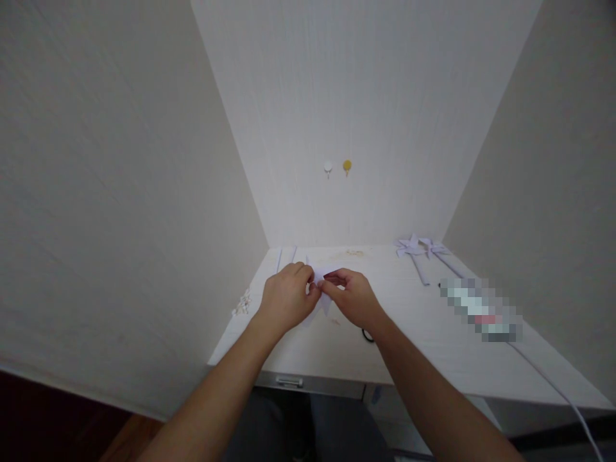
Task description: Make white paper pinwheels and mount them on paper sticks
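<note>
Above the middle of the white desk, I hold a folded white paper pinwheel (324, 303) between both hands, its pointed blades sticking out around my fingers. My left hand (290, 292) grips its left side with thumb and fingers bent together. From the right, my right hand (355, 297) pinches near the pinwheel's centre, thumb close to the left thumb. Any small part between the fingertips is hidden. Two finished-looking paper pinwheels (409, 245) on rolled paper sticks (419, 268) lie at the back right corner.
Small white pieces (242, 303) are heaped at the desk's left edge. Thin paper strips or sticks (279, 259) lie behind my left hand. A black ring (368, 335) shows beside my right wrist. A blurred-out object (481, 310) with a white cable (553, 385) lies right. Walls enclose three sides.
</note>
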Demonstrator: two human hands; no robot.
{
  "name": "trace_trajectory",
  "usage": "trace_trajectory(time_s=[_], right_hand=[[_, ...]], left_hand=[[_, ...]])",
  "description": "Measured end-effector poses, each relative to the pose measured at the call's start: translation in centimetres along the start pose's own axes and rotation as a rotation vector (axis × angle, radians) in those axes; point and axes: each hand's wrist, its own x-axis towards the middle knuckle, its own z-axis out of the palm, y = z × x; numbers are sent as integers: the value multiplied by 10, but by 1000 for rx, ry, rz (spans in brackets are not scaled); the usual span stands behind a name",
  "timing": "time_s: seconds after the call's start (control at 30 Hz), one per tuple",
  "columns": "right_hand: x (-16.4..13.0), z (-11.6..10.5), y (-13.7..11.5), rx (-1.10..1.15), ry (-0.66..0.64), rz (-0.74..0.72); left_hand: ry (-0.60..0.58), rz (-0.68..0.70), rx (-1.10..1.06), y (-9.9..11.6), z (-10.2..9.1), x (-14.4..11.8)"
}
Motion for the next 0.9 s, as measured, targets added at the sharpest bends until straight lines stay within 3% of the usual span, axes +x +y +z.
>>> trace_trajectory(time_s=[0.2,0.6,0.9], right_hand=[[21,19,22,74,-95,75],[47,21,60,398,-372,234],[49,29,90,472,-334,270]], left_hand=[[-61,26,86,-14,2,-2],[-72,-17,-24,-49,27,-2],[-98,-63,-170,-61,53,3]])
